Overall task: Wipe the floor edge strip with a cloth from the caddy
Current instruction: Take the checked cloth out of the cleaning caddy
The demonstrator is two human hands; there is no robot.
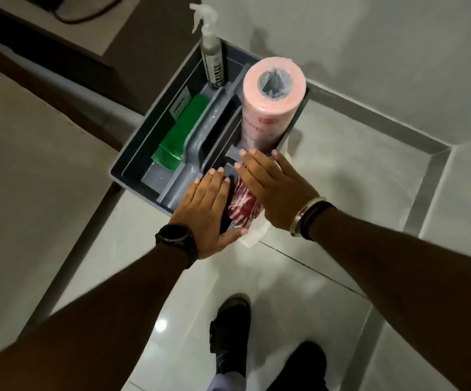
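Observation:
A grey caddy [132, 153] stands on the tiled floor below me. A red-and-white striped cloth [241, 203] lies bunched in its near right compartment, between my two hands. My left hand [209, 213], with a black watch on the wrist, hovers flat over the caddy's near edge, fingers apart, just left of the cloth. My right hand [274, 193], with bracelets on the wrist, is spread flat over the cloth's right side; whether it touches the cloth is hidden. A grey metal floor edge strip [375, 119] runs along the floor to the right and turns a corner.
In the caddy stand a pink roll of wipes [268, 100], a spray bottle [210, 55] and a green cloth [180, 131]. A white cloth [254, 235] hangs over the caddy's near corner. My black shoes [231, 331] are on the tiles. A bed edge lies left.

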